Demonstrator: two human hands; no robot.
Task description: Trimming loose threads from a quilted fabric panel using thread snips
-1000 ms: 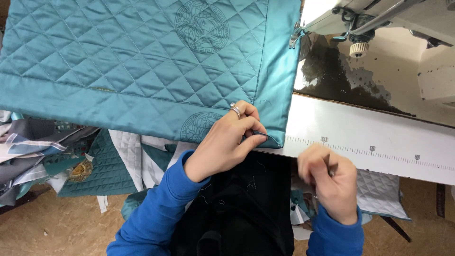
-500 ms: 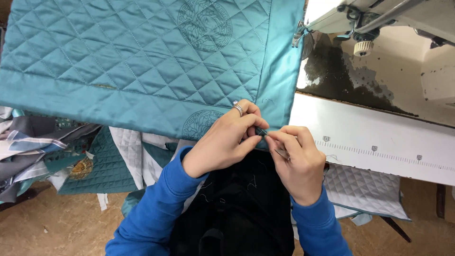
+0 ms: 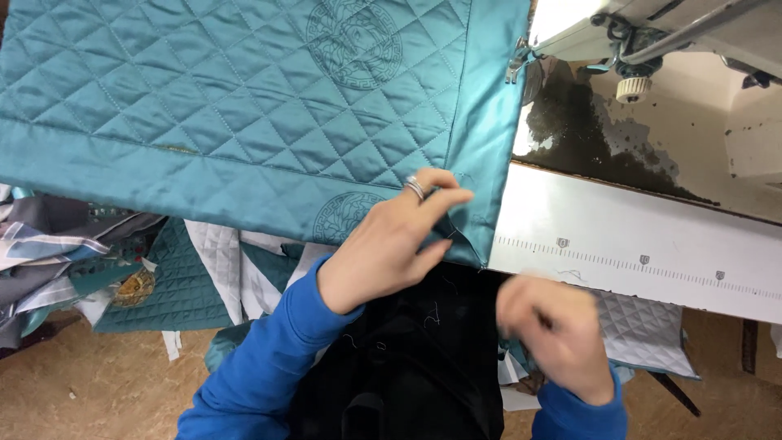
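Head view, looking down over a sewing station. Teal quilted cover (image 3: 244,122) spread flat across the desk (image 3: 635,244), diamond stitching and a round embroidered emblem on top, its lower right corner hanging at the desk's near edge. Left hand (image 3: 391,240), ringed, lying on that corner with fingers curled and thumb pressed in, pinching the satin border just beside the hem. Right hand (image 3: 554,326) blurred, below the desk edge and apart from the cover; fingers seemingly drawn together, but cannot tell whether anything, a thread perhaps, sits between them. Blue sleeves (image 3: 261,367) on both arms, dark apron or lap between. Sewing machine (image 3: 652,41) at upper right, its foot near the cover's far right edge, above a dark worn patch on the desk. Ruler markings printed along the white front strip. Heap of quilted offcuts (image 3: 163,285) and grey cloth lower left, above the wooden floor (image 3: 81,391); more white quilted scraps under the right side.

Likely risks: slippery satin sliding out of the light pinch and the heavy cover dragging off the edge; a tug on a loose thread puckering or opening the corner seam; the far edge snagging under the machine's foot if pulled.
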